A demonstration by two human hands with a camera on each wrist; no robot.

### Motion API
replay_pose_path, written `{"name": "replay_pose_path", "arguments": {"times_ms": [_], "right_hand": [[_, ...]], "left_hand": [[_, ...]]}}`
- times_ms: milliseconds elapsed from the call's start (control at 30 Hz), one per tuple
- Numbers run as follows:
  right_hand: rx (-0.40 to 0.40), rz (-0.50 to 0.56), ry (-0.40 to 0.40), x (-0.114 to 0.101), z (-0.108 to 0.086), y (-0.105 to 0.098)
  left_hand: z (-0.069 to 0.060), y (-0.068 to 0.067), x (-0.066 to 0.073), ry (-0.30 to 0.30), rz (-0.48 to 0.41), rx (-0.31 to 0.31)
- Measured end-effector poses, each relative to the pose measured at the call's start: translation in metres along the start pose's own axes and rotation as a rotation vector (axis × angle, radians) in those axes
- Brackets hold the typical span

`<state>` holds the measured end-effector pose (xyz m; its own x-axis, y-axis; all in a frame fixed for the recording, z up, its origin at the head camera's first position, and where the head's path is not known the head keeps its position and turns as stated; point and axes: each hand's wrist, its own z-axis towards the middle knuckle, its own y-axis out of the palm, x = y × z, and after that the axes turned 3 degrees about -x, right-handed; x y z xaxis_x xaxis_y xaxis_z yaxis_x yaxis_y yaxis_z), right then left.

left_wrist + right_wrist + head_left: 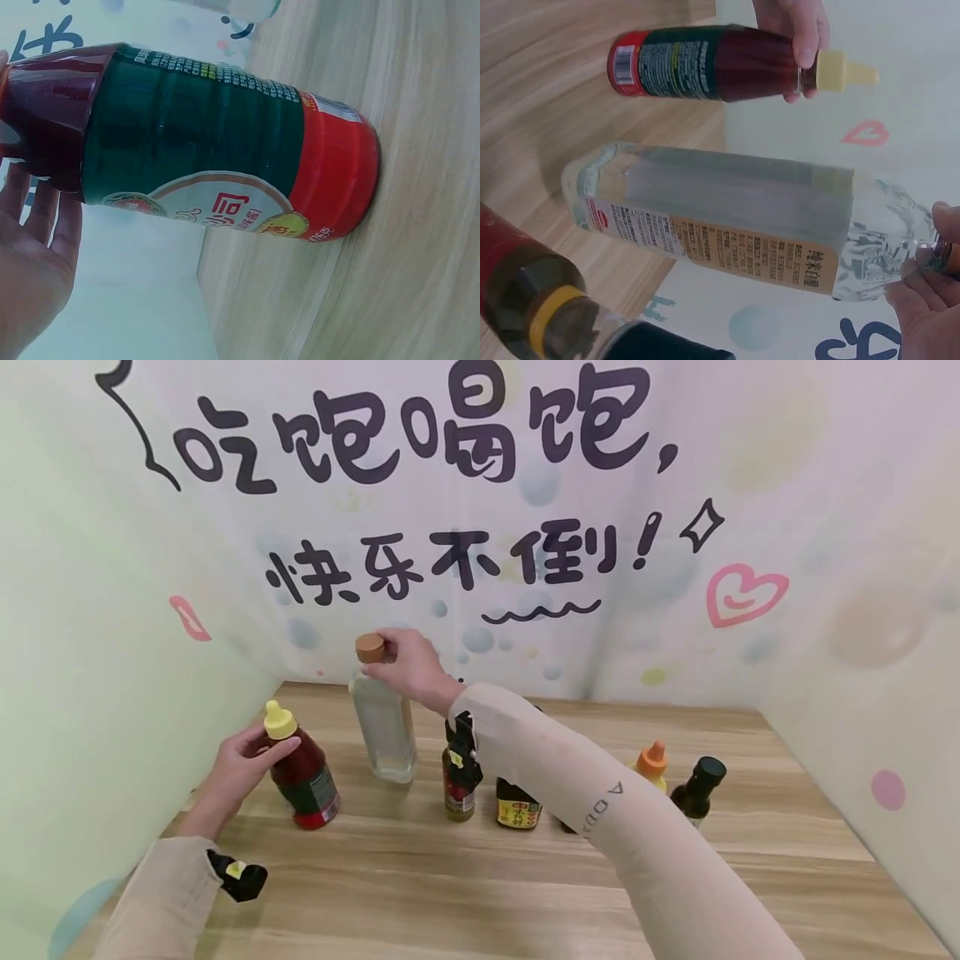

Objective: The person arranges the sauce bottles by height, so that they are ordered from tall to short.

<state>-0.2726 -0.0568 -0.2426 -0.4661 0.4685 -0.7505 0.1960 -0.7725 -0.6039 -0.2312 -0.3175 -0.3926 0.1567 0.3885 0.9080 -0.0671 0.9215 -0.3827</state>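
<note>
The left hand (238, 768) is closed round the neck of a ketchup squeeze bottle (306, 783), thumb in front and fingers behind, just below its yellow nozzle cap (280, 722). That bottle is upright at the left of the wooden tabletop (420, 893); its wall looks like plastic, so it should give a little under pressure and weigh a fair amount if full. The neck suits a light pinch; the broad, labelled body would steady it better. The right hand (414, 668) grips the neck of a clear white-vinegar bottle (384, 727) under its brown cap (369, 648), just beside the ketchup and farther back. This one appears to be glass: stiff, probably heavier, slick and breakable, and tall enough to swing from a neck hold, so its squarish body, along the paper label (754, 255), offers the surer grasp.
</note>
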Motion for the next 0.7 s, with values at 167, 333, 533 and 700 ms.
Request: {"name": "replay_pose_path", "arguments": {"times_ms": [167, 333, 533, 700], "right_hand": [[0.012, 0.032, 0.013, 0.001, 0.011, 0.002], [0.008, 0.032, 0.017, 0.001, 0.021, 0.004], [0.031, 0.042, 0.009, 0.002, 0.035, 0.007], [0.058, 0.058, 0.018, 0.003, 0.045, 0.012]], "left_hand": [[-0.014, 0.005, 0.028, -0.004, 0.013, -0.013], [0.005, -0.003, -0.018, -0.012, -0.006, -0.026], [0.037, -0.010, -0.097, -0.004, 0.045, 0.029], [0.011, -0.005, -0.035, 0.003, 0.009, -0.010]]}}
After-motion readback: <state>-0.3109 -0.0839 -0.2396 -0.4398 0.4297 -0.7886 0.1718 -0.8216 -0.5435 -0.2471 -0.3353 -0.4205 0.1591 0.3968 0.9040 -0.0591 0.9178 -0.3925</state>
